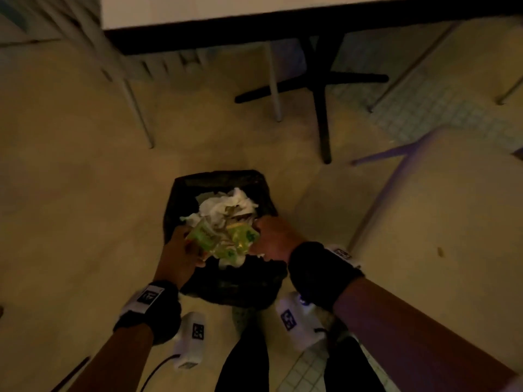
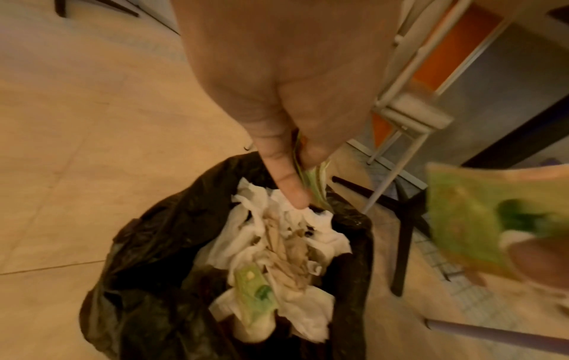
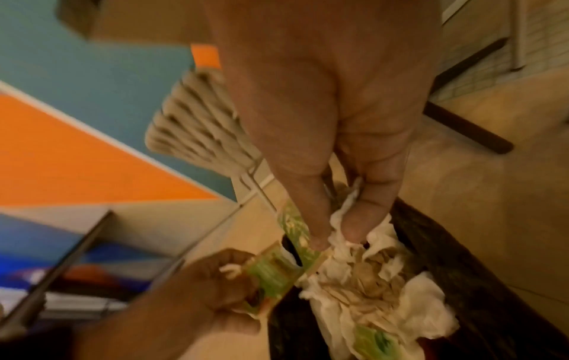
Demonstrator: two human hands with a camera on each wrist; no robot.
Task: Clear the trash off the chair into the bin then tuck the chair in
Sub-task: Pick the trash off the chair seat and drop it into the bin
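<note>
A bin lined with a black bag (image 1: 254, 190) stands on the floor in front of me, full of crumpled white tissue (image 1: 226, 205). Both my hands hover over its near rim. My left hand (image 1: 189, 239) pinches a green wrapper (image 1: 202, 236) between thumb and fingers (image 2: 292, 190). My right hand (image 1: 259, 236) grips another green wrapper (image 3: 295, 226) together with a scrap of white tissue (image 3: 348, 202). One more green wrapper (image 2: 255, 294) lies inside the bin among the tissue. The pale chair seat (image 1: 441, 210) is at my right, apart from both hands.
A table (image 1: 254, 9) with a black cross-shaped pedestal base (image 1: 322, 89) stands beyond the bin. Pale chair legs (image 1: 274, 86) stand to the left of the pedestal, and another chair (image 1: 135, 108) stands at the far left. My legs and feet are right behind the bin.
</note>
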